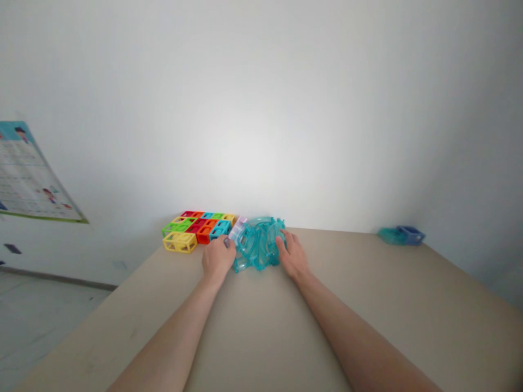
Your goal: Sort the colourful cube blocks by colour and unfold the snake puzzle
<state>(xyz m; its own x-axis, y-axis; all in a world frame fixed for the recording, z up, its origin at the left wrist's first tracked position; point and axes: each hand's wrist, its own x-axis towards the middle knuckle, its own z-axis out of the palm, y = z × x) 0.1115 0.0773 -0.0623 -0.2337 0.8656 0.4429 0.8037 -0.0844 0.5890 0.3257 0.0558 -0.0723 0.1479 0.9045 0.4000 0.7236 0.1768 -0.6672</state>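
Observation:
A pile of clear teal curved plastic track pieces (258,244) lies at the far edge of the beige table (261,326). My left hand (218,258) rests at the pile's left side, fingers curled around a pale lilac piece (237,229). My right hand (291,253) grips the pile's right side, fingers bent over a teal piece. Left of the pile sits a flat cluster of coloured open-frame cubes (199,227), yellow, green, red, orange and blue.
Teal and blue plastic pieces (402,235) lie at the table's far right corner. A white wall stands right behind the table. A printed poster (28,179) hangs on the wall at left. The floor (36,321) shows past the table's left edge.

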